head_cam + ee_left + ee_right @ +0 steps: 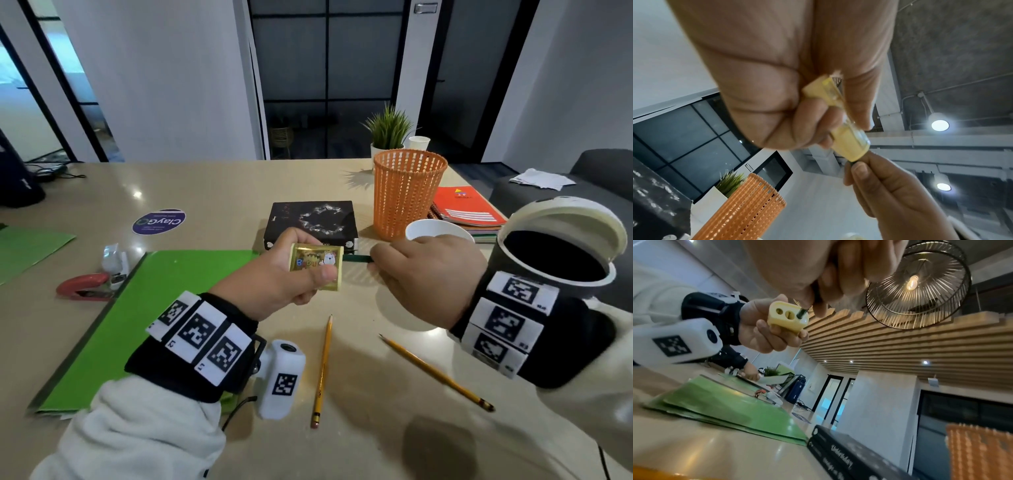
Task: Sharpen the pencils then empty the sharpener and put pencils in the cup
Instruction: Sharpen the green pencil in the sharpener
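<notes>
My left hand (291, 274) grips a yellow box sharpener (317, 265) above the table, thumb on its sticker face. My right hand (424, 270) pinches a dark green pencil (356, 258) whose tip sits in one of the sharpener's holes. In the right wrist view the dark pencil (802, 313) enters the rightmost hole of the sharpener (787, 318). In the left wrist view the sharpener (846, 139) lies between my fingers. Two yellow pencils (323, 370) (435, 371) lie on the table near me. A white paper cup (435, 229) stands behind my right hand.
An orange mesh basket (407, 192), a black box (311, 219) and notebooks (466, 209) stand behind my hands. A black bin with an open white lid (555, 253) is at right. Green folders (137, 315), a red stapler (85, 286) and a plant (388, 130) are also here.
</notes>
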`<act>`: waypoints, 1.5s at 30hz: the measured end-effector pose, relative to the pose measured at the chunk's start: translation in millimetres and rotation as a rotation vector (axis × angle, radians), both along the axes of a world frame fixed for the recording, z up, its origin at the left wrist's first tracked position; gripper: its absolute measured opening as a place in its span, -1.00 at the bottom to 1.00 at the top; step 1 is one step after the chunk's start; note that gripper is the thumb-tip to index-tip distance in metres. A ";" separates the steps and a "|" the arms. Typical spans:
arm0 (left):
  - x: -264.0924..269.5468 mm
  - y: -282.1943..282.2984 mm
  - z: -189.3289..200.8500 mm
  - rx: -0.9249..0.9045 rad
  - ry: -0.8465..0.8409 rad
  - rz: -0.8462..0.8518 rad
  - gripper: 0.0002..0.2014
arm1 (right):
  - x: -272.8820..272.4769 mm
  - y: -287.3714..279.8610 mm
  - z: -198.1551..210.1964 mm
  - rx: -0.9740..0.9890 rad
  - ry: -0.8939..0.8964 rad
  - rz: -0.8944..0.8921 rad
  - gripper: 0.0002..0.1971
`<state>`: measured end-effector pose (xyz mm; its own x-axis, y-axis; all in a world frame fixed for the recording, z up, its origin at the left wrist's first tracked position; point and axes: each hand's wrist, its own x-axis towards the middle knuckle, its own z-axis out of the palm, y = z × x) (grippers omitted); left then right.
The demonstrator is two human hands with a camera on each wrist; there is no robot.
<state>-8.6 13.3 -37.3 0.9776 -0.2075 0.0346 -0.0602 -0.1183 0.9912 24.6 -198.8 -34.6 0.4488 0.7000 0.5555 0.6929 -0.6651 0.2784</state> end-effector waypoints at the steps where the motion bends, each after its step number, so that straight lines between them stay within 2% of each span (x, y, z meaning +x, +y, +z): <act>1: -2.1 0.6 1.0 0.061 -0.029 -0.005 -0.50 | -1.1 0.1 -1.0 0.046 0.038 0.007 -0.76; 5: -9.3 2.2 6.4 0.329 -0.175 0.021 -0.59 | -4.0 -3.9 -6.5 0.198 0.281 0.070 -0.67; 9: -11.5 0.3 4.0 0.398 -0.223 0.002 -0.60 | 0.7 -3.9 -7.1 0.254 0.623 0.058 -0.72; 11: -9.0 0.3 1.2 0.421 -0.226 0.022 -0.60 | 2.1 -3.0 -4.4 0.228 0.673 0.028 -0.73; 13: -6.1 -1.8 -0.2 0.425 -0.224 0.059 -0.62 | 2.8 -1.2 -3.9 0.187 0.590 0.013 -0.72; 15: -1.9 -4.7 -0.4 0.383 -0.191 0.086 -0.65 | 2.9 0.6 -4.1 0.124 0.354 0.011 -0.64; 19: 4.5 -5.1 0.1 0.082 -0.045 0.088 -0.58 | 7.7 -0.1 -0.9 0.023 0.053 0.023 -0.65; 22: 5.3 -4.0 -0.1 -0.082 0.022 0.067 -0.60 | 8.6 -0.6 1.5 0.000 -0.032 0.032 -0.69; 24: 3.8 -2.6 0.6 -0.087 0.022 0.036 -0.60 | 5.5 0.7 2.6 0.017 -0.018 0.032 -0.68; 26: 0.7 0.4 1.9 0.053 -0.030 0.015 -0.53 | 2.6 0.7 3.6 0.084 0.048 0.056 -0.66; 29: -4.8 3.4 4.8 0.272 -0.140 0.045 -0.57 | -1.4 -2.3 1.9 0.162 0.228 0.090 -0.66; 31: -7.8 3.7 6.5 0.353 -0.195 0.059 -0.58 | -1.5 -1.9 0.7 0.216 0.310 0.090 -0.67; 33: -9.2 4.3 7.3 0.427 -0.233 0.063 -0.59 | 1.4 0.1 1.9 0.243 0.466 0.071 -0.70; 35: -8.7 3.6 8.8 0.450 -0.250 0.062 -0.61 | 4.9 -1.3 1.8 0.251 0.651 0.058 -0.76; 36: -7.7 3.5 9.0 0.449 -0.256 0.064 -0.62 | 5.6 -2.2 1.5 0.257 0.688 0.057 -0.77; 37: -6.3 3.4 8.7 0.444 -0.261 0.069 -0.62 | 4.6 -1.7 1.9 0.261 0.675 0.063 -0.77; 40: -0.3 2.7 8.7 0.387 -0.239 0.105 -0.63 | 2.0 1.5 4.1 0.213 0.373 0.058 -0.67; 42: 3.6 1.8 8.4 0.260 -0.171 0.109 -0.65 | 2.8 4.6 7.0 0.103 0.198 0.011 -0.65; 45: 9.8 -1.4 5.9 0.043 -0.070 0.117 -0.66 | 9.1 5.7 8.6 -0.001 0.004 -0.011 -0.85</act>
<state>1.2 11.9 -31.4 0.9907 -0.0953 0.0974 -0.1127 -0.1712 0.9788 33.7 -193.0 -26.1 0.4588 0.6956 0.5528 0.6864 -0.6725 0.2766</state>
